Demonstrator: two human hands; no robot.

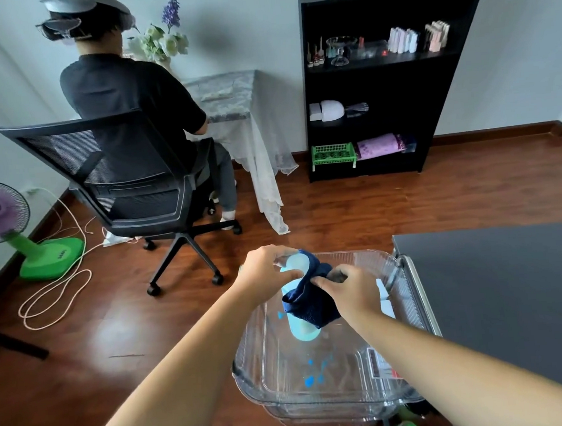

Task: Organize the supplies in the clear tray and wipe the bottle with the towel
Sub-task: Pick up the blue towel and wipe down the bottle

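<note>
my left hand (270,269) grips the bottle (298,299) top, my right hand (348,290) fingers (322,282) pinch the towel (310,303) against it, clear tray (251,359) below.

Bare left grip (266,271), bare right grip (348,291), unsleeved forearms (190,361)

Bright even room light, glare patch on wood floor (107,330), wide-angle bending at edges, slight softness

I see my left hand (267,267) gripping the top of the pale bottle (303,328) above the clear tray (252,376). My right hand (349,289) presses the dark blue towel (309,306) around the bottle's side.
</note>
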